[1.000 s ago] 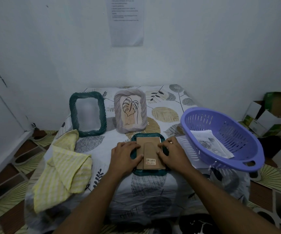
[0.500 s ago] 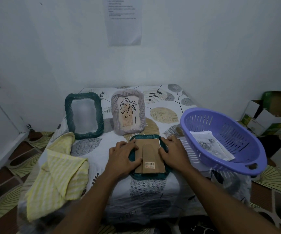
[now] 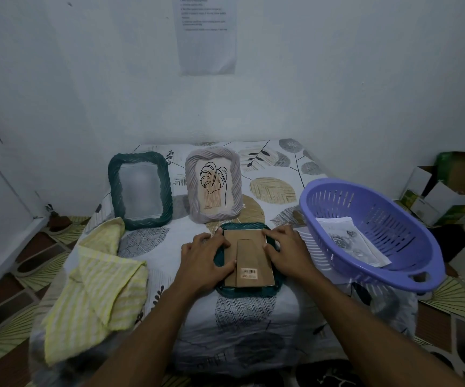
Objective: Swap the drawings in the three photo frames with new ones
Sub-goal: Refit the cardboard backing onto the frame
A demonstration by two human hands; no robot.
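Cardboard, brown and stiff, forms the backing board point(image 3: 249, 256) of a dark green photo frame point(image 3: 246, 291) lying face down near the front edge of the table point(image 3: 253, 317), midway along it. The left hand point(image 3: 203, 258) rests bent fingers on the board's left edge and the right hand point(image 3: 288, 252) does the same on its right edge; both press rather than clasp, with nothing grasped. The frame looks light and rigid. Any glazing underneath is hidden, so it may be fragile. The board is probably best lifted by its edges or the folded stand flap point(image 3: 251, 255), not by bending. Toward the back edge stand another green frame point(image 3: 115, 180) and a grey frame point(image 3: 235, 185) holding a leaf drawing point(image 3: 211, 182). New drawings point(image 3: 351, 241) wait in a purple basket point(image 3: 404, 236) at the right edge, and a yellow cloth point(image 3: 97, 289) drapes the left.
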